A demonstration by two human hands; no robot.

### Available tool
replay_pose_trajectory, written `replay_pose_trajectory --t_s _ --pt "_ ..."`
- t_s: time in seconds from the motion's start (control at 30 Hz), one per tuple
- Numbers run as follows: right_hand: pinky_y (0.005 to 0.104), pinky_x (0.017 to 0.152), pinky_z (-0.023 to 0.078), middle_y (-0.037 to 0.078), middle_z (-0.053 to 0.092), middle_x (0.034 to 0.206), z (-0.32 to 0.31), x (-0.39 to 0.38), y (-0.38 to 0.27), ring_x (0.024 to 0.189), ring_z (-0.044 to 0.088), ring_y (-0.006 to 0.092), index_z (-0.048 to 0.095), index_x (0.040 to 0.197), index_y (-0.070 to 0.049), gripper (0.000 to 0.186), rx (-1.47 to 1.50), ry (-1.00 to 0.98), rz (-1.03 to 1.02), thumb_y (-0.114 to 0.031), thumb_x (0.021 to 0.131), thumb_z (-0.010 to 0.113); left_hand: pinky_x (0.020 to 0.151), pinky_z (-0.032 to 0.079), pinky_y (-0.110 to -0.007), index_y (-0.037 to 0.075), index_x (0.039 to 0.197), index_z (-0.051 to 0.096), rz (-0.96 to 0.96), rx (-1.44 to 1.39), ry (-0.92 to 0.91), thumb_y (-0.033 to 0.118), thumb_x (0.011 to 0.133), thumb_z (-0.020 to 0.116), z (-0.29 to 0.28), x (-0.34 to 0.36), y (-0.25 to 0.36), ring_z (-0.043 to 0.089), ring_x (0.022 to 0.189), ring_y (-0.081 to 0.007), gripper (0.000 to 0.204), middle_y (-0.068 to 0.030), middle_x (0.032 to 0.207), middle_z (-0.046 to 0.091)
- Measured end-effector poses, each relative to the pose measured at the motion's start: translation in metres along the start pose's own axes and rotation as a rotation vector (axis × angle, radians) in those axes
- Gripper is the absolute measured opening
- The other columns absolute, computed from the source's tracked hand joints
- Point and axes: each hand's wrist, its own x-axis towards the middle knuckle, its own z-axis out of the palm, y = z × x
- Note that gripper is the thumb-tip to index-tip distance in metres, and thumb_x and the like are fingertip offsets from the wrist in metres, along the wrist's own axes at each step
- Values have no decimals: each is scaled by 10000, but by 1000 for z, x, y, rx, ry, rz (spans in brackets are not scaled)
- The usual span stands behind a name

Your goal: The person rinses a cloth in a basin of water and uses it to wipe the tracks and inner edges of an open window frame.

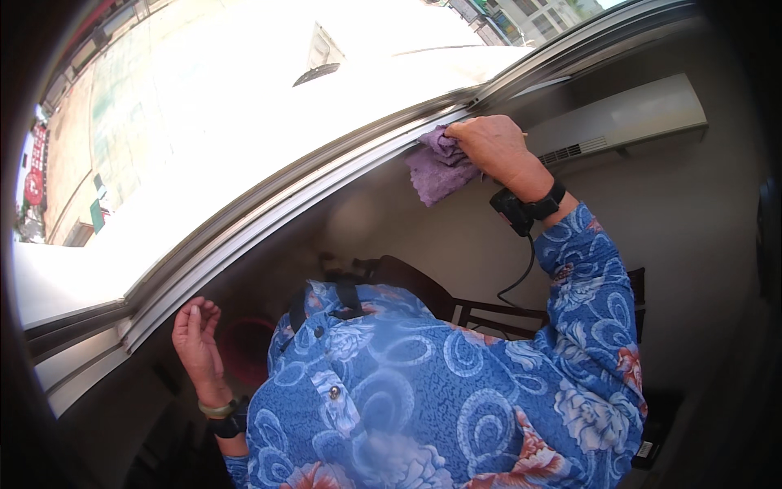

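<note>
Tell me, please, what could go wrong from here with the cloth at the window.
The purple cloth hangs partly loose from the right hand, so it could snag on the window frame. The black cable dangles near the dark wooden chair and might catch on it.

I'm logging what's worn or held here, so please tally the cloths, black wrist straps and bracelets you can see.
Purple cloth, in the right hand: 1
Black wrist straps: 2
Pale bracelet: 1
Total: 4
</note>
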Motion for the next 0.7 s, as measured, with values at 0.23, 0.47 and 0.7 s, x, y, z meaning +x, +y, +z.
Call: replay_pose_trajectory --t_s 0.23,0.47,0.7 --pt "302 737 473 97 657 879 52 -69 120 831 622 246 660 981 -150 260 533 -126 385 -233 738 615 792 488 -303 -7 1012 563 -61 80 -35 107 912 478 -3 -4 6 587 819 -162 175 -88 876 602" --pt "285 788 461 53 663 928 82 -96 147 875 618 222 668 967 -145 247 631 -190 359 -203 733 611 790 491 -298 -4 1009 567 -136 146 -24 112 913 480 2 -2 11 588 813 -157 174 -85 874 602" --pt "334 793 463 66 648 942 81 -91 135 901 593 262 665 962 -159 244 411 -176 204 -181 729 597 790 490 -298 -9 1005 564 -150 123 -54 113 912 483 14 1 7 588 813 -160 174 -87 877 603"
